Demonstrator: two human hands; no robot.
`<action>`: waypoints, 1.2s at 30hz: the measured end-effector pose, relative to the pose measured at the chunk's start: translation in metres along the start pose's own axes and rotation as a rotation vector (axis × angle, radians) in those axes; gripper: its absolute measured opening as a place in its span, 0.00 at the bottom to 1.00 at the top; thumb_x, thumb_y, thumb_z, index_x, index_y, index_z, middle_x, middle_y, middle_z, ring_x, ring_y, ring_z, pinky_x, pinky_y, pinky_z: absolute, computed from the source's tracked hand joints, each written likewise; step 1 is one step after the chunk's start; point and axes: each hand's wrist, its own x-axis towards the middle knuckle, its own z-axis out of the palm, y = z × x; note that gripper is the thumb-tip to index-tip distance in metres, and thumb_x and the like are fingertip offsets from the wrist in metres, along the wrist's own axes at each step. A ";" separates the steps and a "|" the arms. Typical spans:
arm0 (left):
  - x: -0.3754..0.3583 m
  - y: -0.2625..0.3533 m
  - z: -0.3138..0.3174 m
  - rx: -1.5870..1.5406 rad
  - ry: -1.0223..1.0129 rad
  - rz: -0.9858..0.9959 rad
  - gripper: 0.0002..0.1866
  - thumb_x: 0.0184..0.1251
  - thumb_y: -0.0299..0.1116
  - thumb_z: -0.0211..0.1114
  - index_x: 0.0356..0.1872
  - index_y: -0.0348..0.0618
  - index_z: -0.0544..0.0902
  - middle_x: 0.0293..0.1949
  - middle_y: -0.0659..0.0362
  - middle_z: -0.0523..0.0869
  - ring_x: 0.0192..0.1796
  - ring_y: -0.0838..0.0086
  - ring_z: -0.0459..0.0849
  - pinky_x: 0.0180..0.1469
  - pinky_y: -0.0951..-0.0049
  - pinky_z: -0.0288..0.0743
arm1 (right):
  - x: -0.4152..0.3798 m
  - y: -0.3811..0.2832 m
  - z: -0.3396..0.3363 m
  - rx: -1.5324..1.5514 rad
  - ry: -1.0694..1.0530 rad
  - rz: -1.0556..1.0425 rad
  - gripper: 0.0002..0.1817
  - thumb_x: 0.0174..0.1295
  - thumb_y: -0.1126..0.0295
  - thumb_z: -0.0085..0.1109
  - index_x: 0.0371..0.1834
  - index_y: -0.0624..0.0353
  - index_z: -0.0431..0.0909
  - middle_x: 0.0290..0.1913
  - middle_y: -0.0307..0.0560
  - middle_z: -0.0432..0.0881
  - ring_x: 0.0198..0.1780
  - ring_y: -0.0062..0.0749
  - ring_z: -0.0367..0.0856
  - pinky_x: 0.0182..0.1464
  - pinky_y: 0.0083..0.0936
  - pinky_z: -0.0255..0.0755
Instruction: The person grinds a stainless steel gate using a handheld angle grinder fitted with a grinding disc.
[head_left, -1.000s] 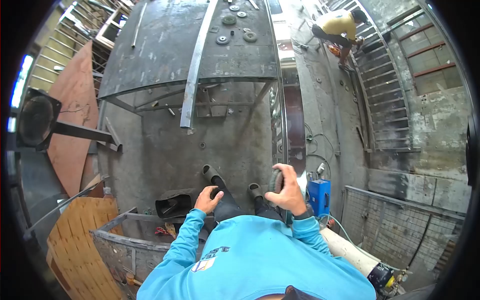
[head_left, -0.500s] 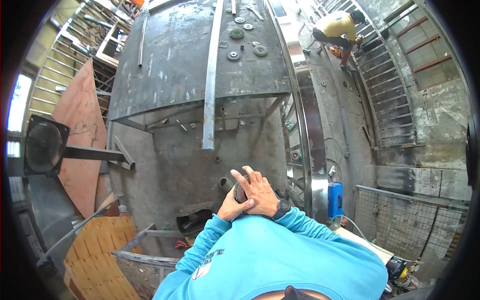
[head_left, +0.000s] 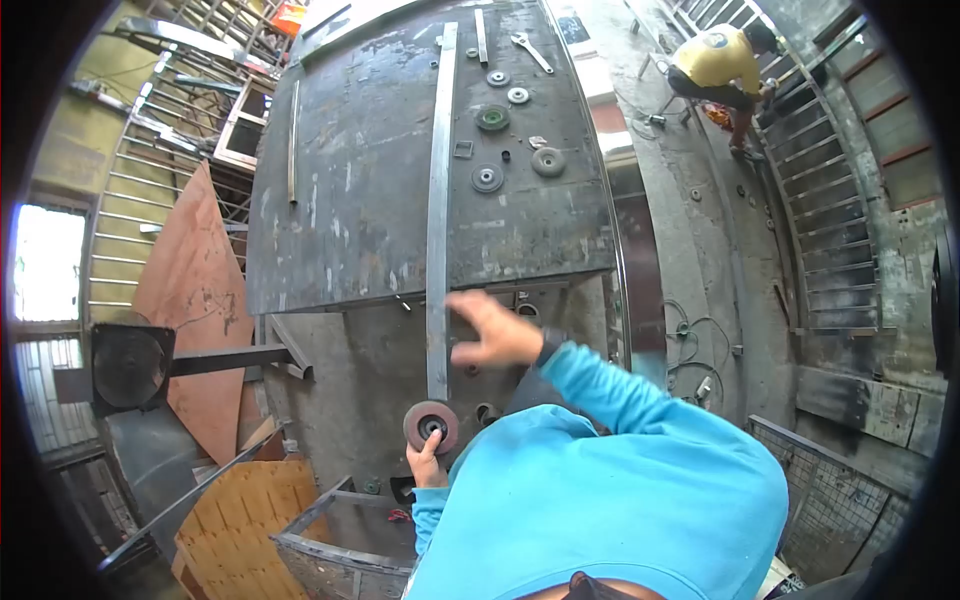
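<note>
My left hand grips a reddish-brown abrasive disc, its thumb pressed at the dark hub. The disc lies just below the near end of a long square steel tube that juts off the metal table. My right hand, a little blurred, is open with fingers apart and holds nothing. It is beside the tube's right side; whether it touches cannot be told. On the table to the right lie a green disc, a grey disc, a beige wheel and an adjustable wrench.
A person in a yellow shirt bends over by a metal grille at the right. Leaning sheet board and a square black-framed part stand left. A metal frame and wooden panel are low left.
My hands have parted. The disc, earlier between both hands, is now in the left hand alone, lower left. My right hand has moved up and forward, fingers spread. The view has shifted.
</note>
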 end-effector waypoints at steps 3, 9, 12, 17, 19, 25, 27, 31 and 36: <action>-0.001 0.006 0.016 -0.152 0.222 -0.010 0.26 0.61 0.22 0.73 0.61 0.40 0.77 0.54 0.55 0.84 0.54 0.64 0.85 0.56 0.60 0.81 | 0.077 0.129 -0.066 -0.210 0.348 0.104 0.41 0.51 0.53 0.73 0.67 0.59 0.70 0.62 0.63 0.74 0.63 0.60 0.72 0.66 0.50 0.68; -0.017 0.016 0.038 -0.053 0.437 -0.017 0.29 0.56 0.19 0.73 0.61 0.40 0.76 0.54 0.54 0.84 0.55 0.63 0.84 0.56 0.59 0.81 | 0.161 0.261 -0.184 -0.454 0.509 1.011 0.52 0.53 0.49 0.69 0.81 0.48 0.52 0.81 0.68 0.44 0.77 0.69 0.53 0.74 0.56 0.59; -0.014 0.010 0.039 -0.098 0.511 -0.030 0.30 0.53 0.16 0.71 0.60 0.39 0.76 0.53 0.54 0.83 0.53 0.63 0.85 0.55 0.61 0.82 | 0.159 0.290 -0.196 -0.500 0.400 1.063 0.53 0.54 0.48 0.68 0.82 0.46 0.51 0.84 0.61 0.36 0.81 0.67 0.44 0.76 0.59 0.53; -0.012 0.018 0.065 -0.138 0.483 -0.077 0.28 0.54 0.20 0.71 0.59 0.39 0.76 0.52 0.55 0.84 0.52 0.65 0.85 0.54 0.63 0.82 | 0.121 0.298 -0.150 -0.665 0.310 0.965 0.43 0.57 0.52 0.70 0.75 0.50 0.63 0.82 0.58 0.45 0.80 0.65 0.47 0.77 0.59 0.49; -0.010 0.022 0.074 -0.160 0.470 -0.075 0.28 0.54 0.21 0.71 0.59 0.39 0.77 0.51 0.56 0.84 0.52 0.66 0.85 0.54 0.63 0.82 | 0.108 0.301 -0.126 -0.706 0.373 0.884 0.37 0.56 0.55 0.71 0.68 0.56 0.68 0.79 0.58 0.53 0.79 0.64 0.51 0.76 0.59 0.51; 0.008 0.037 0.079 -0.070 0.316 -0.039 0.23 0.57 0.24 0.73 0.56 0.39 0.80 0.47 0.58 0.86 0.49 0.70 0.86 0.53 0.65 0.83 | 0.064 0.252 -0.061 -0.642 0.331 0.848 0.35 0.55 0.53 0.73 0.60 0.61 0.73 0.78 0.59 0.56 0.78 0.61 0.52 0.76 0.56 0.51; 0.016 0.041 0.071 -0.023 0.141 -0.055 0.20 0.59 0.25 0.73 0.54 0.38 0.81 0.46 0.59 0.87 0.47 0.70 0.87 0.54 0.67 0.82 | 0.049 0.232 -0.036 -0.511 0.291 0.832 0.34 0.53 0.51 0.75 0.57 0.60 0.75 0.77 0.59 0.59 0.76 0.60 0.57 0.73 0.58 0.55; 0.022 0.047 0.072 -0.125 0.117 -0.035 0.19 0.61 0.26 0.73 0.53 0.37 0.81 0.46 0.59 0.87 0.47 0.70 0.87 0.53 0.67 0.81 | 0.018 0.181 0.012 0.118 0.042 0.758 0.25 0.56 0.51 0.74 0.43 0.63 0.83 0.46 0.55 0.85 0.49 0.45 0.84 0.50 0.41 0.78; 0.023 0.044 0.066 -0.168 0.039 -0.002 0.18 0.62 0.29 0.74 0.52 0.37 0.82 0.45 0.58 0.87 0.46 0.70 0.87 0.53 0.68 0.81 | -0.002 0.059 0.057 0.739 -0.354 0.694 0.13 0.64 0.64 0.66 0.43 0.64 0.82 0.38 0.39 0.84 0.42 0.24 0.80 0.47 0.26 0.75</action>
